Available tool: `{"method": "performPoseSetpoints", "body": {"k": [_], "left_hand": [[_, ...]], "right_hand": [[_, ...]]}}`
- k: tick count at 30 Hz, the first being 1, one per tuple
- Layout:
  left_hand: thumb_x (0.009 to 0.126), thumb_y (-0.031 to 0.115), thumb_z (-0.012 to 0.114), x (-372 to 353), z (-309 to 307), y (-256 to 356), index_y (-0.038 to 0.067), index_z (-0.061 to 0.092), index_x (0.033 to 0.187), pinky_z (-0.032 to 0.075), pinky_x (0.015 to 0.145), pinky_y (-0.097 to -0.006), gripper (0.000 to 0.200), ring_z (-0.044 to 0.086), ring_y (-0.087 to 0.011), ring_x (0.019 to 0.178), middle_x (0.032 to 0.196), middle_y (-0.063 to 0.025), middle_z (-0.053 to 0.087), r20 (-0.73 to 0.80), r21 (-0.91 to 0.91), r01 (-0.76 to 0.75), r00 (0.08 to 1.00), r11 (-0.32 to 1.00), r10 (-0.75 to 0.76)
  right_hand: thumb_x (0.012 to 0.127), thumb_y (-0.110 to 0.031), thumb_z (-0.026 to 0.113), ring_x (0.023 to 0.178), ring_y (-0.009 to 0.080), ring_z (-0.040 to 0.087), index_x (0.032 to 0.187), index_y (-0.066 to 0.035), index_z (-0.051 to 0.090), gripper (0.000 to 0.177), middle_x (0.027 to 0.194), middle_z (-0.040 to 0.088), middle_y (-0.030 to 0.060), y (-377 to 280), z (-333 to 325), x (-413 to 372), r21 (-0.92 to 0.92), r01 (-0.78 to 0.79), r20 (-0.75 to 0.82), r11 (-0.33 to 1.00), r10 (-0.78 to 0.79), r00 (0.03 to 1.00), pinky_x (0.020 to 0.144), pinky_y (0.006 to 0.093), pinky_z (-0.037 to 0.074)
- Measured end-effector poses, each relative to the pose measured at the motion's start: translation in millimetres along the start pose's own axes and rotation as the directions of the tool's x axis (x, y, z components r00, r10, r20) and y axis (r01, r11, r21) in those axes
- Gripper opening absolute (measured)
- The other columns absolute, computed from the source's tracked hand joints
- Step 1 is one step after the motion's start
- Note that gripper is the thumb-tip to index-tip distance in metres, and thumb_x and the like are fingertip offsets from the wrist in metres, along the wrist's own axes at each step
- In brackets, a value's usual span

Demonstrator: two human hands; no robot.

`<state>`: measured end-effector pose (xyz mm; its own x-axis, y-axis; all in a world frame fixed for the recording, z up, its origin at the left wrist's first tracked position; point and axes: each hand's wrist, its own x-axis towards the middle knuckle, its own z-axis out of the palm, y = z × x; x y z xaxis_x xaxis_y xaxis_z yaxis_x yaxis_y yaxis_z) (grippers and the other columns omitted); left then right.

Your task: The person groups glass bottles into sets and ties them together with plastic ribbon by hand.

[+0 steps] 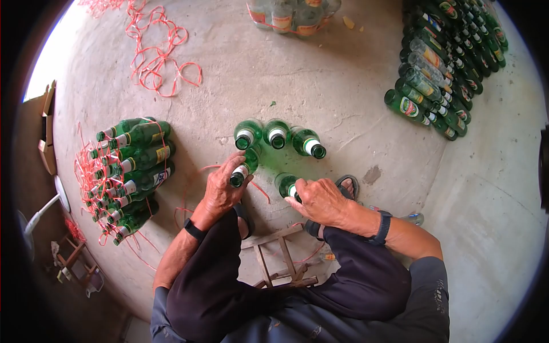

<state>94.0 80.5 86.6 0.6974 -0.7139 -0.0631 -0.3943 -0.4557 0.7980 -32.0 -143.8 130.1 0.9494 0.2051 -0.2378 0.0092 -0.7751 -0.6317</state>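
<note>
My left hand is closed around the neck of a green glass bottle standing in front of my left knee. Over to the right, my right hand grips another green bottle by its neck; the fingers partly cover its white label. Three more upright green bottles form a row just beyond: a left one, a middle one and a right one. The left-hand bottle stands close against the row's left bottle. A strand of red plastic string lies on the floor between my hands.
Left of me is a bundle of green bottles tied with red string. Loose red string lies farther off. Clear bottles stand tied at the back, and many bottles are stacked along the right wall. A wooden stool is beneath me.
</note>
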Motion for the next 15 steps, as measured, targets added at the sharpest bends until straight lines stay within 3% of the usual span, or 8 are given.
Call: {"method": "performPoseSetpoints", "body": {"k": [5,10,15], "left_hand": [[0.069,0.005,0.076,-1.1,2.1,0.8,0.002,0.051,0.113,0.054,0.075,-0.0388,0.05,0.064,-0.0356,0.093,0.115,-0.0185,0.059,-0.032,0.016,0.003,0.999,1.0,-0.002],[0.069,0.005,0.076,-2.2,2.6,2.1,0.002,0.05,0.114,0.054,0.076,-0.0385,0.052,0.064,-0.036,0.093,0.115,-0.0195,0.059,-0.012,0.05,0.001,1.0,0.999,0.0],[0.068,0.007,0.077,-4.8,6.1,-4.3,0.001,0.05,0.115,0.053,0.08,-0.039,0.054,0.062,-0.0366,0.099,0.115,-0.0211,0.059,-0.099,0.04,0.006,0.995,0.999,-0.002]], "right_hand": [[0.082,-0.024,0.067,0.047,0.0333,0.057,0.074,0.0,0.048,0.032,0.054,0.053,0.0176,-5.1,-2.9,4.8,-0.012,0.02,-0.04,1.0,-0.02,0.999,0.044,0.0396,0.047],[0.082,-0.024,0.066,0.046,0.0284,0.057,0.074,-0.001,0.047,0.032,0.054,0.053,0.0141,-6.7,1.3,24.5,-0.177,0.054,-0.103,0.983,-0.073,0.992,0.042,0.0361,0.045],[0.083,-0.026,0.066,0.045,0.0258,0.057,0.073,-0.003,0.046,0.032,0.053,0.051,0.0115,-8.4,15.9,36.7,-0.204,0.051,-0.168,0.978,-0.086,0.982,0.041,0.0342,0.045]]}}
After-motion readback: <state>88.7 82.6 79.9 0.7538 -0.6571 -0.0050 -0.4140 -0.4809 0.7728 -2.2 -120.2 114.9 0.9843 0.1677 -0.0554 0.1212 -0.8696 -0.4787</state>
